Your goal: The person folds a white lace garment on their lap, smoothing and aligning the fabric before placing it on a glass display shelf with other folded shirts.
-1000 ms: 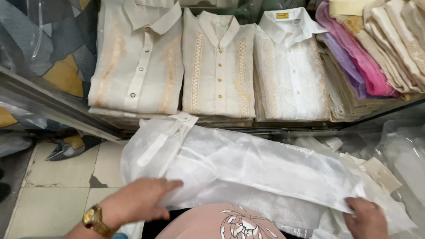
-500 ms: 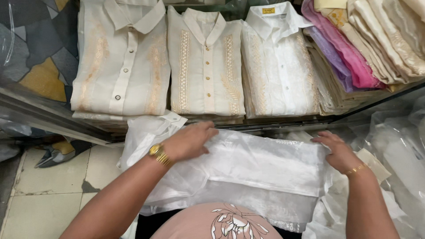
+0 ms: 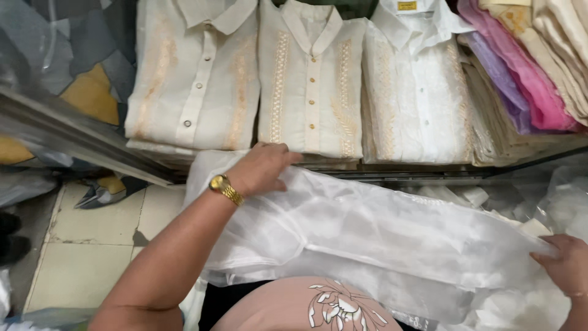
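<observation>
The left hand (image 3: 262, 170) lies palm-down on the upper left corner of a sheer white garment (image 3: 367, 236), fingers spread and lightly curled over the cloth; a firm pinch cannot be confirmed. The right hand (image 3: 566, 265) is cut off at the frame edge, and its fingertips press the garment's far right end; whether they close on it cannot be told. A gold wristwatch (image 3: 224, 188) sits on the left wrist. The garment's lower edge is hidden behind the person's pink top (image 3: 306, 306). Above, a shelf holds folded cream embroidered shirts (image 3: 312, 79) and a stack of pink and purple fabric (image 3: 520, 67). Pale floor tiles (image 3: 86, 257) show at left. The garment spans flat between both hands.
</observation>
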